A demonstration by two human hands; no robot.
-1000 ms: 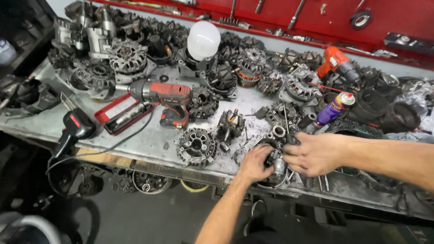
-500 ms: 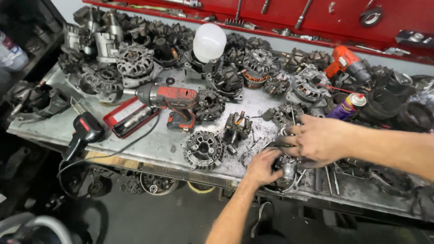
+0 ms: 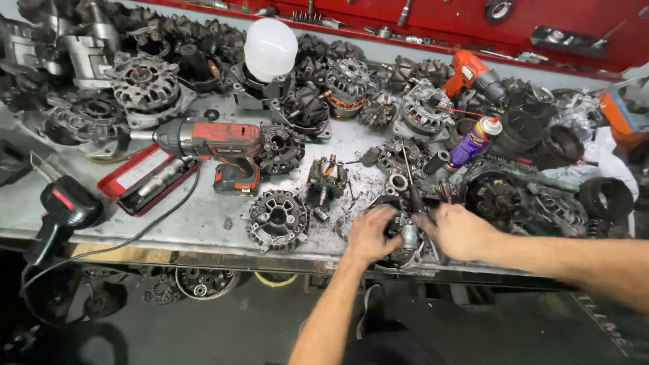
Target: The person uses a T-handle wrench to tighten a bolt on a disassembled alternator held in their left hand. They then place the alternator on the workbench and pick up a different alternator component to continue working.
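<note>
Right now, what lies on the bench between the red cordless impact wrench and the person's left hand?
In the head view, a round grey finned alternator housing lies between red cordless impact wrench and left hand.

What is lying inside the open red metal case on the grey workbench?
In the open red metal case lies one long silvery metal tool, close to the red cordless impact wrench. The case's floor beneath this tool is hidden.

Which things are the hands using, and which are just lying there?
In use:
left hand
right hand
alternator part

Lying about:
red impact wrench
white bulb
purple spray can
round housing
red case
</note>
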